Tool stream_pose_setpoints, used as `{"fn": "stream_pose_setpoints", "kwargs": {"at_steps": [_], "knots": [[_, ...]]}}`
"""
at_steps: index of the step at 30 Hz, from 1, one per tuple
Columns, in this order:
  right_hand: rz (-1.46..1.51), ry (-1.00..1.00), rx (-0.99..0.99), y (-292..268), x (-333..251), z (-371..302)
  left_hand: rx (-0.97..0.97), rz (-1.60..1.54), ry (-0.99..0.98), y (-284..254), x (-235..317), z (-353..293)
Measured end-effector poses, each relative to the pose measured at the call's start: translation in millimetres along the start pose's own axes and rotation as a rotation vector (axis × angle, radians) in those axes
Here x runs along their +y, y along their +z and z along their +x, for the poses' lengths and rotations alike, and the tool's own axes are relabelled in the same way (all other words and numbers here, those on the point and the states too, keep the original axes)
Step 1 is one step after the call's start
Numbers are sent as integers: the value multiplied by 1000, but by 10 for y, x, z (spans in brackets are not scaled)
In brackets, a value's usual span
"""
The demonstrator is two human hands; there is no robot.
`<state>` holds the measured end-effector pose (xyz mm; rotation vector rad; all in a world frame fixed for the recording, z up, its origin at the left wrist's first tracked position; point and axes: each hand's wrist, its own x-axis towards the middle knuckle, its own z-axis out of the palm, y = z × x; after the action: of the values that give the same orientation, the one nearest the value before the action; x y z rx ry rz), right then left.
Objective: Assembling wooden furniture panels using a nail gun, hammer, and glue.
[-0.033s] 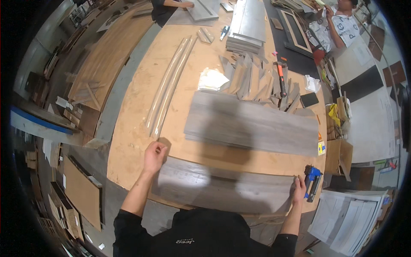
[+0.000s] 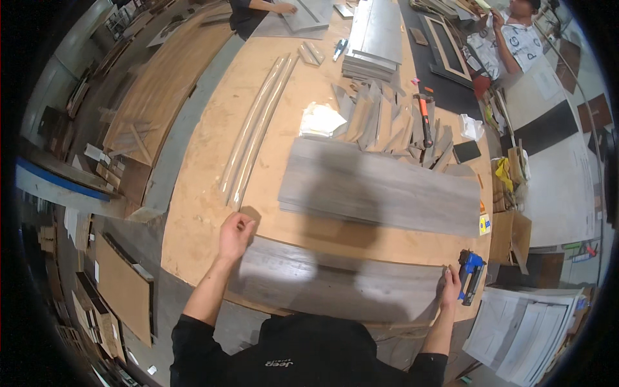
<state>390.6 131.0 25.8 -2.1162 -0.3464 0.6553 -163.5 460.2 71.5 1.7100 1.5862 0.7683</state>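
Plywood bench (image 2: 213, 193) fills a cluttered workshop. Along its near edge lies a grey laminate plank (image 2: 335, 284), long axis left to right. Left hand (image 2: 235, 233) pinches its far-left corner; right hand (image 2: 449, 287) grips its right end, beside a blue stapler (image 2: 470, 276).

We stand in a woodworking shop: a big plywood workbench (image 2: 206, 193) carries grey laminate boards (image 2: 380, 187), stacked panels (image 2: 377, 35), offcuts (image 2: 380, 119), a hammer (image 2: 424, 116) and a blue nail gun (image 2: 469, 276), with sheet stock (image 2: 122, 290) leaning nearby.
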Motion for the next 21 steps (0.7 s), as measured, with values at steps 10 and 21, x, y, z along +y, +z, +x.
{"fn": "stream_pose_setpoints", "kwargs": {"at_steps": [10, 21], "knots": [[-61, 23, -32, -178, 443, 237, 124, 228, -41, -225, -310, 494], [70, 35, 30, 123, -63, 75, -155, 267, -185, -790, -954, 1064]]}}
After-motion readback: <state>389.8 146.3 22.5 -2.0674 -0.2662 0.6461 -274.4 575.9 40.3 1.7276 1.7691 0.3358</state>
